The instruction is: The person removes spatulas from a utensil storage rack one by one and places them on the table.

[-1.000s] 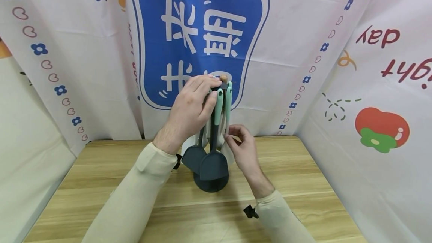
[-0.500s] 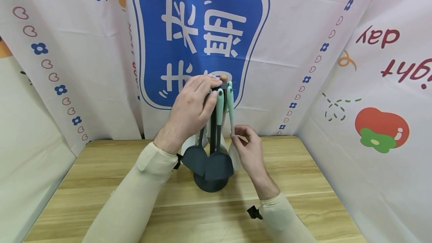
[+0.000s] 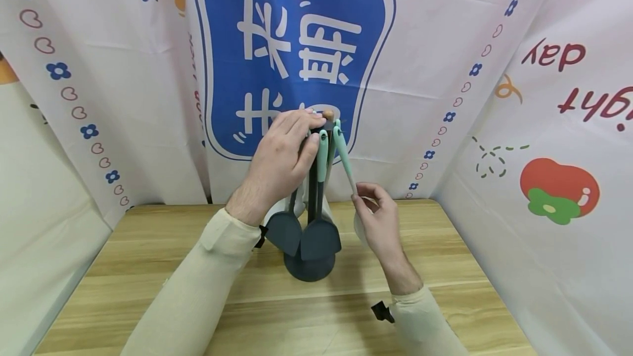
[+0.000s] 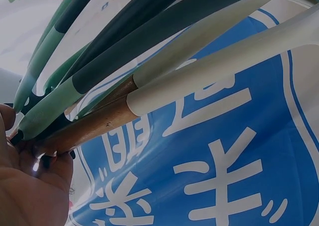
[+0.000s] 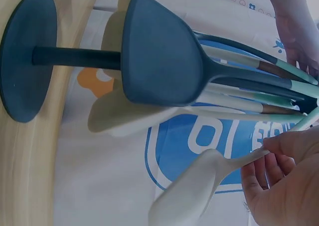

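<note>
In the head view, a dark round-based utensil stand (image 3: 309,272) stands upright on the table. Dark-bladed turners (image 3: 320,242) with mint-green handles hang at its front. My left hand (image 3: 281,153) grips the top of the stand, beside the wooden knob (image 3: 328,116). With thumb and fingers, my right hand (image 3: 382,218) pinches the lower handle of a white spoon (image 5: 192,186). Its green top end is still at the rack, and the handle slants outward to the right. In the head view the right hand hides most of the spoon's head.
White utensils with brown handles (image 4: 89,128) hang on the left side of the stand. Another pale utensil (image 5: 129,118) hangs behind the front turner. The wooden table (image 3: 222,312) ends at a printed cloth backdrop (image 3: 420,43) at the back.
My right hand has moved rightward, swinging the white spoon's lower end away from the stand. The front turner has shifted slightly right. My left hand has stayed in place.
</note>
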The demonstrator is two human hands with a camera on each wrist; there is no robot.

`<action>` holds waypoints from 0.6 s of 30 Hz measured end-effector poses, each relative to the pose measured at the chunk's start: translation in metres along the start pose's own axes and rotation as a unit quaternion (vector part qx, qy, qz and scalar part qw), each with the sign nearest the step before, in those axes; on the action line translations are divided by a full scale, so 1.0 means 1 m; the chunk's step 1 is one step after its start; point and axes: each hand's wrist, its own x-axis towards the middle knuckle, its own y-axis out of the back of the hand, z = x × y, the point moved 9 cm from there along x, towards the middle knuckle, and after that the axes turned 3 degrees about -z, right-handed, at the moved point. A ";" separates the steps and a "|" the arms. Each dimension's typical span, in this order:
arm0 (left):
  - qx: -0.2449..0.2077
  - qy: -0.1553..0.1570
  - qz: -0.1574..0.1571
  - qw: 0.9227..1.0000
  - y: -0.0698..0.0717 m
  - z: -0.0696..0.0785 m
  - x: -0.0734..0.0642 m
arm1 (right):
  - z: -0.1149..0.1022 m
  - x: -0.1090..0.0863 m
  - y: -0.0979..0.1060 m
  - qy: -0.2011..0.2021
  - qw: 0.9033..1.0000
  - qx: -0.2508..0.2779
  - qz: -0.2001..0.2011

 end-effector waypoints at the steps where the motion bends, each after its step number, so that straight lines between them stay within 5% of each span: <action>1: 0.001 0.001 -0.001 1.000 0.000 0.000 0.000 | 0.000 0.000 0.002 0.001 1.000 -0.001 0.001; 18: 0.002 0.010 -0.007 1.000 -0.002 -0.002 -0.001 | -0.008 0.001 0.048 -0.023 0.999 -0.016 0.040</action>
